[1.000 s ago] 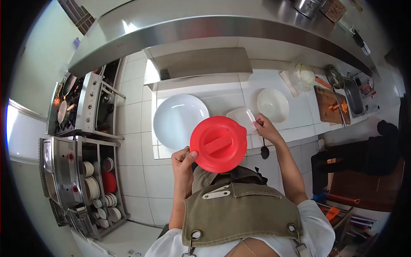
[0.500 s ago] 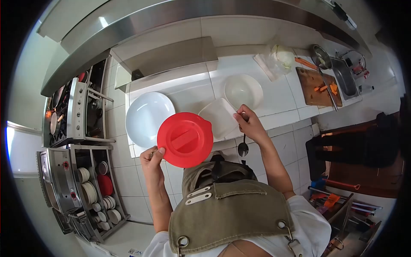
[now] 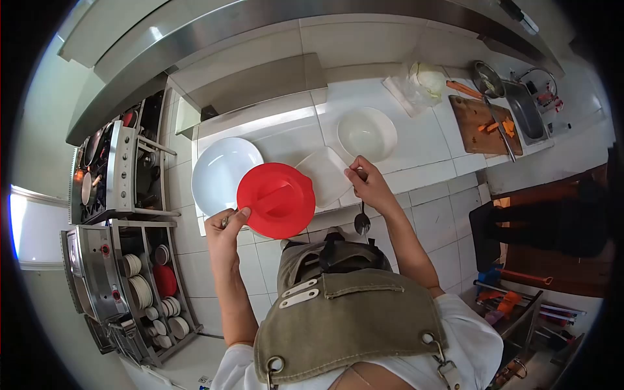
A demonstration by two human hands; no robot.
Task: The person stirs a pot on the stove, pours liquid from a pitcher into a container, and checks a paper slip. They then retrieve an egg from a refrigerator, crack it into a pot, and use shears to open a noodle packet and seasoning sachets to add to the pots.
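Note:
My left hand pinches the rim of a round red lid with a raised bar handle across its middle, held above the counter's front edge. Behind the lid, partly covered by it, lies a large white plate. In my closed right hand is a metal spoon, its bowl hanging downward. The fingers of that hand are right at the corner of a white rectangular container; the lid overlaps its left side in this view. A round whitish bowl stands just behind the container.
Further right on the counter are a bagged cabbage, a wooden cutting board with carrot pieces and a knife, a metal pot and a sink. A stove and a dish rack stand at left.
The lid has shifted slightly up and left with my left hand and tipped a little. My right hand has moved slightly left with the spoon. The view has shifted a little.

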